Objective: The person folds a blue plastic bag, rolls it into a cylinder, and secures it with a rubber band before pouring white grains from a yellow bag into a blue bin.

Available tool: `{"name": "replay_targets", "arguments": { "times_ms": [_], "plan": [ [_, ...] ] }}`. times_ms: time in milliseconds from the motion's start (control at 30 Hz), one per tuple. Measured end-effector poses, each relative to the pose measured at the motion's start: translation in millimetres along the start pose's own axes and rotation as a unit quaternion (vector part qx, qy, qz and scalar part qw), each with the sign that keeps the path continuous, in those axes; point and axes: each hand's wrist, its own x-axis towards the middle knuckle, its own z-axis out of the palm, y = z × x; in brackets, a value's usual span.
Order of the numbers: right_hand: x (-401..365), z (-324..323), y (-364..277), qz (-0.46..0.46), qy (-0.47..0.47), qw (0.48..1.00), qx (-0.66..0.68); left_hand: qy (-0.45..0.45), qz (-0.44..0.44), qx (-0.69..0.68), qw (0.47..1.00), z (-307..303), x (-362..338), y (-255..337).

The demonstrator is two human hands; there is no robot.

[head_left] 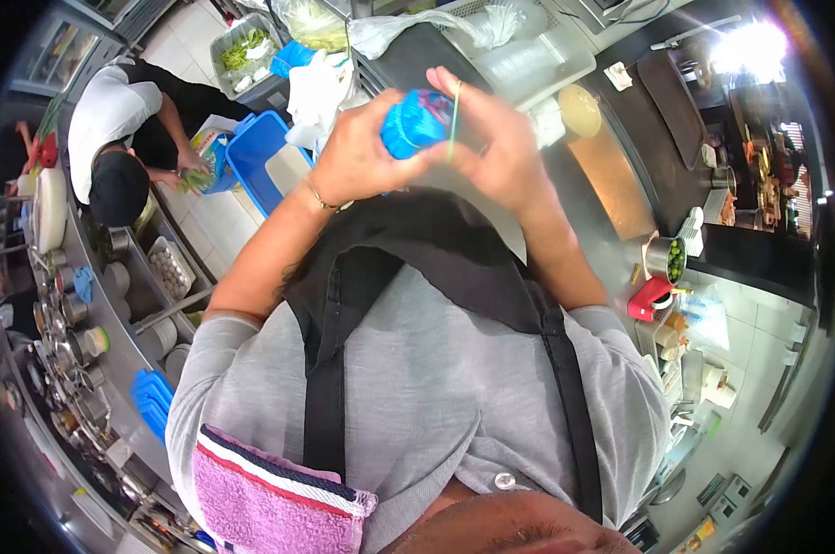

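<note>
My left hand (357, 148) is closed around a small bundle wrapped in blue plastic (412, 126), with a dark purple patch showing at its right end. Right beside that end, my right hand (505, 152) has its thumb and fingers apart. A thin green rubber band (454, 115) is stretched between them, close against the bundle. Both hands are raised in front of my black apron (408, 226).
At left, a person (122, 138) bends over a bag with green produce in hand. A blue tub (251, 162) stands beside them. Ahead lie white plastic bags (320, 97) and a clear container (551, 69). A steel pot with green items (659, 258) stands at right.
</note>
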Motion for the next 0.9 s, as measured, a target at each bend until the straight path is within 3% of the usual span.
{"name": "replay_targets", "arguments": {
  "times_ms": [67, 100, 133, 200, 267, 333, 367, 433, 467, 533, 667, 700, 733, 767, 800, 833, 867, 900],
  "plan": [
    [-8, 4, 11, 0.080, -0.022, 0.995, 0.050, -0.151, -0.110, 0.123, 0.975, -3, 0, 1],
    [-11, 11, 17, 0.093, -0.002, 0.995, 0.023, -0.160, -0.055, 0.163, 0.972, 0, -1, -4],
    [-7, 14, 17, 0.093, -0.004, 0.995, 0.022, -0.159, -0.056, 0.162, 0.972, 2, -3, -10],
    [-2, 15, 15, 0.204, -0.127, 0.968, -0.069, -0.163, 0.025, 0.259, 0.952, 9, -10, -22],
    [-2, 16, 24, 0.211, -0.120, 0.970, -0.026, -0.176, 0.028, 0.245, 0.953, 11, -16, -33],
    [-3, 10, 27, 0.296, -0.236, 0.925, 0.042, -0.190, 0.018, 0.218, 0.957, 13, -23, -35],
    [-6, 10, 32, 0.298, -0.230, 0.925, 0.043, -0.196, 0.020, 0.218, 0.956, 15, -26, -38],
    [-14, 11, 46, 0.273, -0.237, 0.917, 0.171, -0.219, -0.033, 0.193, 0.956, 18, -32, -41],
    [-16, 10, 49, 0.276, -0.232, 0.917, 0.173, -0.225, -0.033, 0.191, 0.955, 17, -34, -41],
    [-21, 1, 55, 0.374, -0.205, 0.819, 0.384, -0.204, -0.001, 0.169, 0.964, 16, -33, -40],
    [-23, -57, 82, 0.421, -0.066, 0.866, 0.260, -0.200, 0.026, 0.256, 0.945, 5, -22, -11],
    [-35, -74, 109, 0.392, -0.022, 0.912, 0.122, -0.105, 0.050, 0.125, 0.985, 6, -22, -16],
    [-53, -80, 112, 0.393, -0.016, 0.912, 0.117, -0.005, 0.071, -0.009, 0.997, 4, -22, -24],
    [-69, -82, 107, 0.368, -0.052, 0.923, -0.098, -0.026, -0.013, -0.050, 0.998, -9, -32, -45],
    [-86, -78, 104, 0.328, -0.085, 0.889, -0.308, -0.049, -0.098, -0.088, 0.990, -22, -44, -62],
    [-100, -68, 106, 0.304, -0.140, 0.869, -0.365, -0.012, -0.193, -0.218, 0.957, -26, -52, -57],
    [-116, -56, 112, 0.276, -0.192, 0.842, -0.421, 0.036, -0.213, -0.246, 0.945, -23, -56, -51],
    [-147, -42, 127, 0.241, -0.157, 0.871, -0.398, 0.060, -0.231, -0.236, 0.942, -24, -61, -56]
  ]
}}
